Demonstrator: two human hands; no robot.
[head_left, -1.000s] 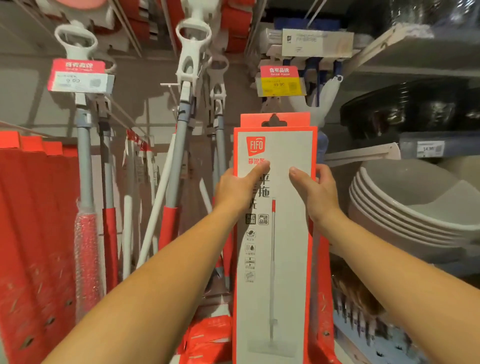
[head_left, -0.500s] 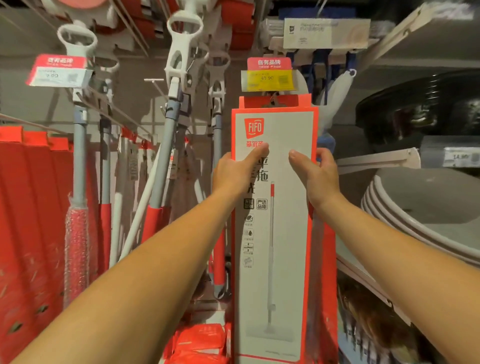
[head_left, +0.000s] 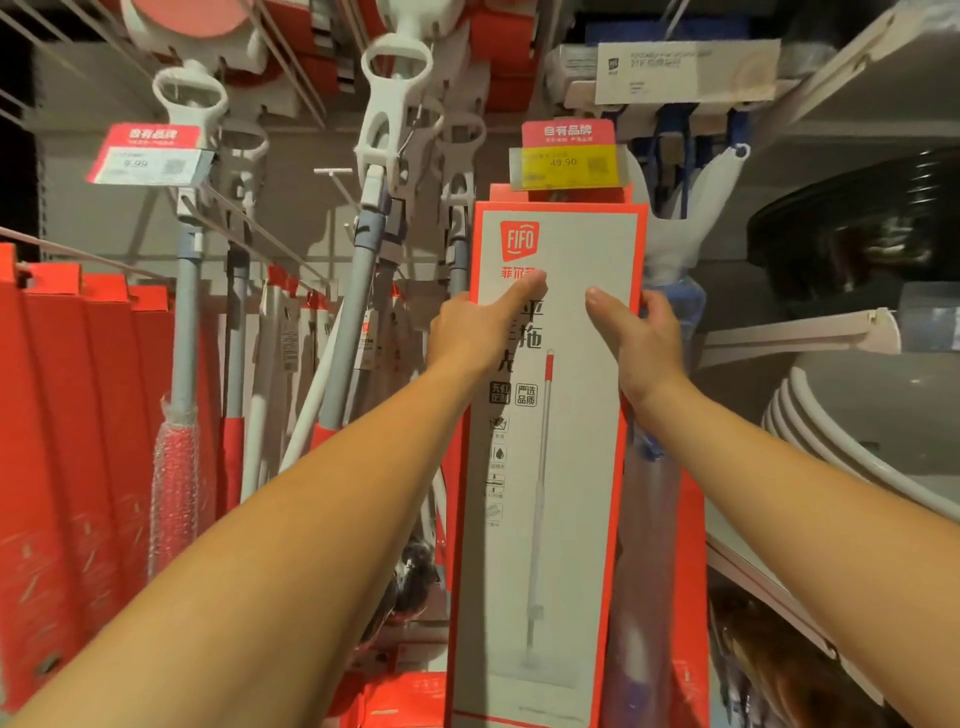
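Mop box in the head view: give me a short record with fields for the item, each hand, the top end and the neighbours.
item: mop box, tall, white front, red edges, upright
left hand: grips left edge, thumb on front
right hand: grips right edge, thumb on front
top end: just under yellow price tag; hook not visible
left of it: hanging mops, red boxes
right of it: stacked basins

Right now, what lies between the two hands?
Only the mop box front, white with print, in the head view; left hand and right hand grip its edges.
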